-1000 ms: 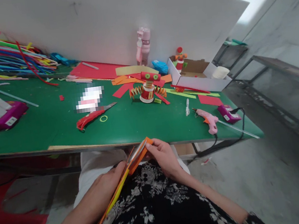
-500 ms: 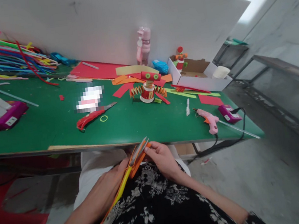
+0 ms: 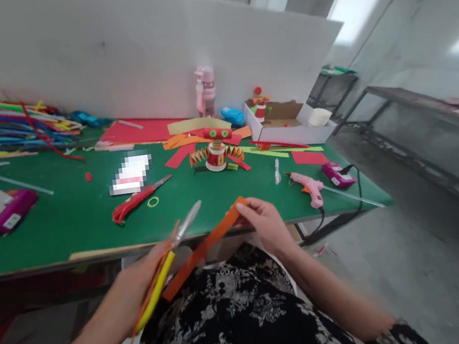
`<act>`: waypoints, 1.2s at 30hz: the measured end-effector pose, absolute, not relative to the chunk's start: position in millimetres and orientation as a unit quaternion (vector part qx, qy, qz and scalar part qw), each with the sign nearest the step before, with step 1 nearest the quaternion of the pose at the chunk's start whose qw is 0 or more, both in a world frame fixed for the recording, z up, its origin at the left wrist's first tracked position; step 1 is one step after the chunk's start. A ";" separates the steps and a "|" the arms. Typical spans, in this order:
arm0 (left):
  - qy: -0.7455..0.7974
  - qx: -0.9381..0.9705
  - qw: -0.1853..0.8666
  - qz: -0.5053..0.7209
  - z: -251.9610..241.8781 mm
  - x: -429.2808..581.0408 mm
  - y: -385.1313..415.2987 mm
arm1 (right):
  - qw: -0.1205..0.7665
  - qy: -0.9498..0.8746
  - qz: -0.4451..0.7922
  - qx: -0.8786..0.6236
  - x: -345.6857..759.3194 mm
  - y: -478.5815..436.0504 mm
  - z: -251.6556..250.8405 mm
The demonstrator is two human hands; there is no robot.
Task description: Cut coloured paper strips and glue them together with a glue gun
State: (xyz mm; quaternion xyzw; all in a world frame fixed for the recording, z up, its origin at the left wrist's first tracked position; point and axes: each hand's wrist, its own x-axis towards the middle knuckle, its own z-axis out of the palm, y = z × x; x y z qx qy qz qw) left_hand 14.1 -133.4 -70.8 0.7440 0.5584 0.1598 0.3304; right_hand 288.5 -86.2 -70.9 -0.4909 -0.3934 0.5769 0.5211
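The white panel [image 3: 72, 68] stands farthest beyond the fingers of your left hand [image 3: 146, 264] and right hand [image 3: 267, 223]; the green table [image 3: 81, 234] spreads out ahead of them; your black floral top [image 3: 230, 307] is on your near side of them. The white box [image 3: 288, 135] sits on the table, beyond and to the right of your right fingers; the pink bottle [image 3: 206, 93] stands well beyond those fingers, in front of the panel.

The orange strip [image 3: 205, 245] is pinched at its upper end, your right thumb and fingers closed upon it; it slants down from there toward your left hand, its lower end just beside the yellow handle of the scissors [image 3: 166, 269]. Your left hand is closed around these scissors, blades pointing away from you; the exact finger positions are partly hidden, and you should note the blades are too blurred for their gap to be certified.

The paper figure [image 3: 216, 154] stands upright beyond your right fingers; the pink glue gun [image 3: 308, 184] lies to the right of them; the red-handled cutter [image 3: 138, 202] lies beyond your left fingers; the white pen [image 3: 277, 171] lies beyond and right of your right fingers; a thin orange sliver [image 3: 175, 231] lies along the scissors at your left fingers; the green ring [image 3: 153, 202] lies beyond these, beside the cutter.
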 end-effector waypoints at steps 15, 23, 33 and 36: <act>0.592 0.800 0.081 0.059 -58.0 33.7 -38.4 | 0.736 -0.273 0.320 -0.530 433.0 -8.6 -44.2; 0.570 0.819 0.047 0.041 -41.1 47.5 -30.3 | 0.709 -0.325 0.324 -0.535 430.7 -1.1 -21.5; 0.271 0.787 0.484 0.270 71.4 188.3 21.5 | 0.600 -0.561 0.420 -0.386 372.8 -13.4 93.4; 0.225 0.770 0.551 0.231 74.1 203.4 22.9 | 0.588 -0.567 0.418 -0.398 368.6 -5.0 121.3</act>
